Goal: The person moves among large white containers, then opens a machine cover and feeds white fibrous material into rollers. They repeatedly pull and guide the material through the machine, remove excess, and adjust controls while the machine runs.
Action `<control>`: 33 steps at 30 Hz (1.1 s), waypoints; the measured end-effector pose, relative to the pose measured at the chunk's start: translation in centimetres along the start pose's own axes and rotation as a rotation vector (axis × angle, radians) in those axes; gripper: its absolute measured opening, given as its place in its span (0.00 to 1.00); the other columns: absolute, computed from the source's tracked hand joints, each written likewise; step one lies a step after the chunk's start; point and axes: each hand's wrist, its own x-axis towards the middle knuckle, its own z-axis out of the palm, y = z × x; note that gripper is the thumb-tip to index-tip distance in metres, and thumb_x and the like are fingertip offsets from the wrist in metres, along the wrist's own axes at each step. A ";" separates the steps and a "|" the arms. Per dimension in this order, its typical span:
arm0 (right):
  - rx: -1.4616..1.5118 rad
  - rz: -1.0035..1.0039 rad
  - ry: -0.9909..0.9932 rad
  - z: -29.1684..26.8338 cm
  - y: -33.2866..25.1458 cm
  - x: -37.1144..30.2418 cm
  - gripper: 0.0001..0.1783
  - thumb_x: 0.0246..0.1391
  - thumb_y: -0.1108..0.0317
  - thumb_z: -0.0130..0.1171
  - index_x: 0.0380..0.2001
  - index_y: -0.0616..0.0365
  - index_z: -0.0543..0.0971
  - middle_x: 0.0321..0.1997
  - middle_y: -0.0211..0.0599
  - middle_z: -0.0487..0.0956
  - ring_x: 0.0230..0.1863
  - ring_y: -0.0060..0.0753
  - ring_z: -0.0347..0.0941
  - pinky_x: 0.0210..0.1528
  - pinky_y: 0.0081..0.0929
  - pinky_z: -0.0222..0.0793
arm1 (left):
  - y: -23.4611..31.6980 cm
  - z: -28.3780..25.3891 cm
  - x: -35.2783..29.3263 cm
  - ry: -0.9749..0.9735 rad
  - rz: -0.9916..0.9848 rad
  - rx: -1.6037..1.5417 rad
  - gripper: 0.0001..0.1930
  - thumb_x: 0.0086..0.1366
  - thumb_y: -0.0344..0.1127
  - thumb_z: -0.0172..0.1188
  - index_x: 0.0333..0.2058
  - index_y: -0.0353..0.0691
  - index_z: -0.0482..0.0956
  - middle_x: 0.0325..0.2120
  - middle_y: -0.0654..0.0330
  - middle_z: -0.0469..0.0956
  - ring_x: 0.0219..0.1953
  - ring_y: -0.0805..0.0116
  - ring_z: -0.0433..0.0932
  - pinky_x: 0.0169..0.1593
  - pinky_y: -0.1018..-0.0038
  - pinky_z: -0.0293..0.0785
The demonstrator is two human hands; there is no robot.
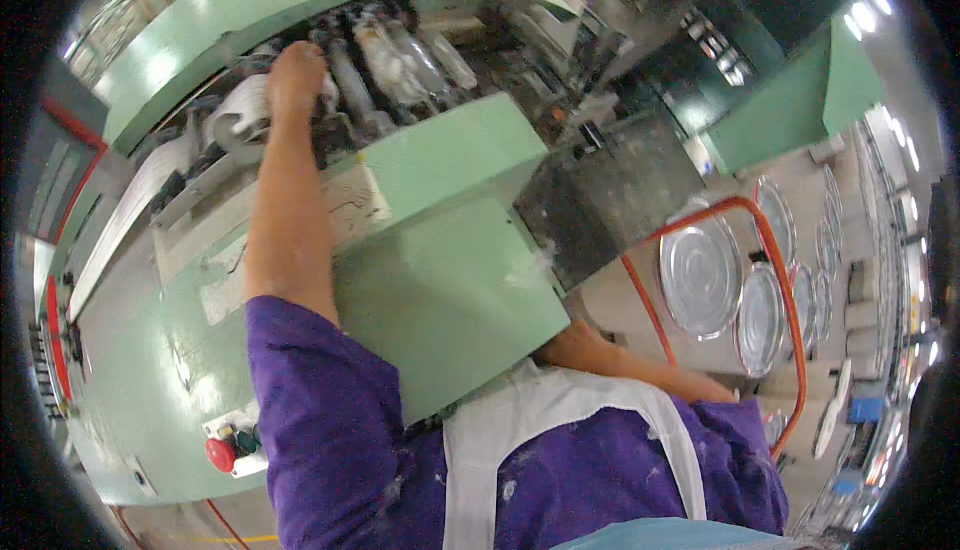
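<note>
My left hand [297,75] reaches into the top of a pale green machine [450,280], among its rollers. Its fingers are curled closed, and what they hold, if anything, is hidden. Beside it lies a white cylindrical roll [240,115]. Metal rollers [350,80] run next to the hand, with white fluffy fibre [390,65] on some of them. My right hand [572,343] is low beside the corner of the green housing, which covers its fingers.
An orange tubular rail [790,300] curves at the right. Beyond it, several round silver-topped containers [700,280] stand on the floor. A dark metal plate [610,200] adjoins the housing. A red push button [221,455] juts from the machine at lower left.
</note>
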 end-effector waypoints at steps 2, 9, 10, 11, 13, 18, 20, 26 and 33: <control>-0.161 -0.030 0.177 0.0 -0.3 -0.4 0.09 0.49 0.61 0.50 0.30 0.42 0.81 0.30 0.29 0.80 0.32 0.31 0.77 0.31 0.31 0.65 | -0.6 0.3 0.5 -0.023 0.129 0.055 0.16 0.57 0.41 0.49 0.41 0.45 0.79 0.42 0.50 0.77 0.47 0.49 0.74 0.50 0.59 0.69; -0.075 -0.012 -0.060 0.9 -0.5 0.2 0.07 0.44 0.61 0.54 0.21 0.46 0.80 0.24 0.29 0.80 0.26 0.31 0.76 0.22 0.31 0.60 | -3.0 1.8 2.4 -0.037 0.174 0.113 0.17 0.56 0.45 0.50 0.41 0.46 0.80 0.40 0.51 0.78 0.46 0.50 0.74 0.50 0.62 0.68; -0.029 0.007 -0.160 0.9 -0.5 0.3 0.07 0.43 0.62 0.55 0.19 0.46 0.81 0.25 0.29 0.80 0.25 0.32 0.76 0.21 0.32 0.61 | -3.3 2.0 2.7 -0.054 0.196 0.142 0.18 0.56 0.46 0.51 0.41 0.46 0.80 0.40 0.51 0.78 0.46 0.50 0.74 0.50 0.62 0.68; 0.010 0.026 -0.182 0.7 -0.5 0.3 0.07 0.43 0.63 0.55 0.19 0.46 0.81 0.25 0.30 0.80 0.25 0.33 0.77 0.20 0.32 0.61 | -3.4 2.1 3.0 -0.074 0.226 0.164 0.18 0.56 0.46 0.51 0.41 0.46 0.80 0.40 0.51 0.78 0.46 0.50 0.74 0.50 0.62 0.68; 0.034 0.068 -0.233 0.2 -0.6 0.2 0.07 0.43 0.63 0.55 0.18 0.47 0.81 0.25 0.31 0.81 0.26 0.33 0.77 0.20 0.32 0.63 | -3.5 2.2 3.4 -0.100 0.246 0.241 0.18 0.56 0.46 0.51 0.41 0.46 0.80 0.40 0.51 0.78 0.46 0.50 0.74 0.50 0.62 0.68; -0.020 0.065 -0.186 -0.9 -0.5 0.3 0.09 0.44 0.62 0.54 0.19 0.50 0.81 0.25 0.36 0.81 0.26 0.36 0.78 0.23 0.33 0.67 | -2.8 1.5 2.7 -0.084 0.151 0.199 0.17 0.57 0.46 0.51 0.41 0.46 0.80 0.39 0.51 0.79 0.44 0.50 0.76 0.48 0.62 0.70; 0.033 0.103 -0.194 -1.0 -0.2 0.2 0.10 0.44 0.62 0.54 0.18 0.51 0.81 0.24 0.36 0.80 0.27 0.37 0.77 0.23 0.33 0.68 | -2.4 1.1 2.2 -0.099 0.171 0.155 0.17 0.57 0.46 0.51 0.41 0.47 0.80 0.39 0.52 0.79 0.43 0.50 0.76 0.48 0.62 0.70; 0.041 0.097 -0.011 -0.4 0.2 -0.8 0.08 0.41 0.63 0.55 0.16 0.51 0.79 0.22 0.35 0.78 0.29 0.38 0.76 0.25 0.30 0.67 | -1.6 0.6 1.7 -0.083 0.223 0.230 0.15 0.56 0.44 0.54 0.40 0.47 0.81 0.39 0.54 0.79 0.43 0.53 0.77 0.48 0.63 0.70; 0.032 0.112 -0.122 -0.5 -0.2 -0.5 0.07 0.43 0.62 0.55 0.20 0.49 0.80 0.26 0.37 0.79 0.37 0.39 0.75 0.31 0.32 0.69 | -3.1 1.3 3.0 -0.133 0.242 0.246 0.15 0.56 0.45 0.55 0.39 0.47 0.81 0.41 0.54 0.78 0.42 0.53 0.77 0.47 0.62 0.70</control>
